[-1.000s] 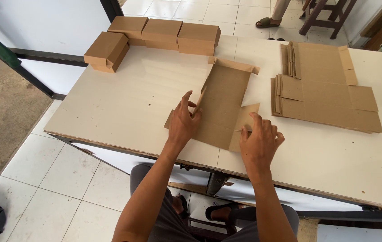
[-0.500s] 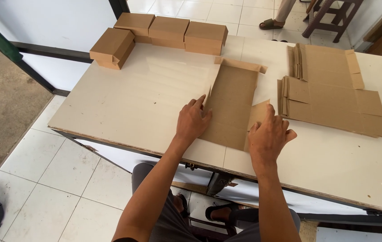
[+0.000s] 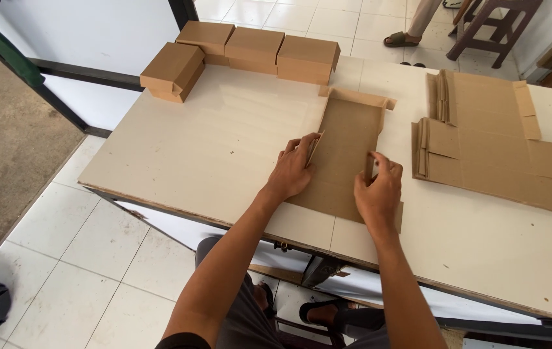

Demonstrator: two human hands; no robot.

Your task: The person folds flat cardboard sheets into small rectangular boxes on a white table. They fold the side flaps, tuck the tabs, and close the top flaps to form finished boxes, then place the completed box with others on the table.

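Brown cardboard sheet (image 3: pixel 344 161) lies flat on the desk (image 3: pixel 211 148) between my fingers, left hand (image 3: pixel 292 171) and right hand (image 3: pixel 377 194) each pinching a side flap, best raised evenly along the creases.

Bystander (image 3: pixel 418 22) cut off at top edge; only leg, sandal visible.

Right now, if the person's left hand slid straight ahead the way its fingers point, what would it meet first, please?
Probably the raised side flap of the flat brown cardboard sheet, which the left hand already touches; beyond it, the closed brown cardboard box.
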